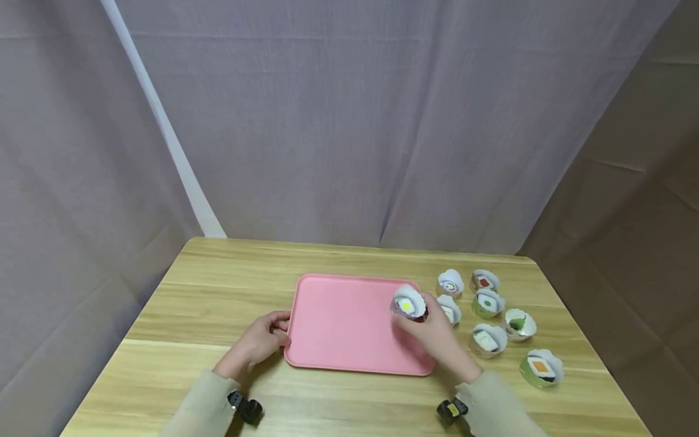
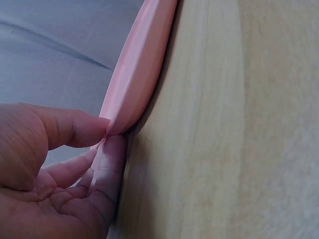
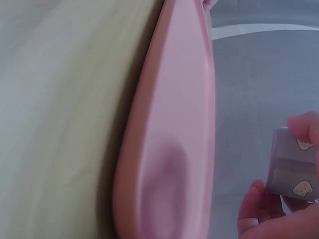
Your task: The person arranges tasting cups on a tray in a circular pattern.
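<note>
A pink tray lies flat on the wooden table. My left hand pinches its left rim between thumb and fingers; the left wrist view shows the thumb on the tray's edge. Over the tray's right side my right hand grips a paper cup with a scalloped white rim, holding a white piece with a yellow centre. In the right wrist view the cup has small cartoon faces printed on its side, and a shadow falls on the tray below.
Several similar paper cups stand right of the tray, among them one with an orange-topped piece, one with green filling and one with a red-centred piece. Another cup is partly behind my right hand. A grey curtain hangs behind the table.
</note>
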A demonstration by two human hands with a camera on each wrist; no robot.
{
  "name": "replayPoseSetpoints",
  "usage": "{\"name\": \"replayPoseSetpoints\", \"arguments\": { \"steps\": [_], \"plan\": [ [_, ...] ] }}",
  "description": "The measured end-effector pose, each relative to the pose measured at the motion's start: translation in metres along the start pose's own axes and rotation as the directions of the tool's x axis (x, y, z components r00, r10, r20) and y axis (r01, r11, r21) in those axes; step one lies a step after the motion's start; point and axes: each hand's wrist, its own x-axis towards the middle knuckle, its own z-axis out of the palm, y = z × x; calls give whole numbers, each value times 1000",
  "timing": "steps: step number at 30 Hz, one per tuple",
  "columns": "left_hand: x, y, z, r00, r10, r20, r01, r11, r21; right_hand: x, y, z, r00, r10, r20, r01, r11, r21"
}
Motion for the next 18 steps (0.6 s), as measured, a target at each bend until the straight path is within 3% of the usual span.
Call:
{"name": "replayPoseSetpoints", "arguments": {
  "steps": [10, 18],
  "plan": [
    [-2, -2, -1, 1000, -7, -21, 8, 1000, 16, 37, 11, 51, 1000, 25, 4, -25, 999, 22],
    [-2, 3, 1, 1000, -17, -1, 17, 999, 39, 62, 6, 77, 998, 60, 35, -61, 997, 44]
  ]
}}
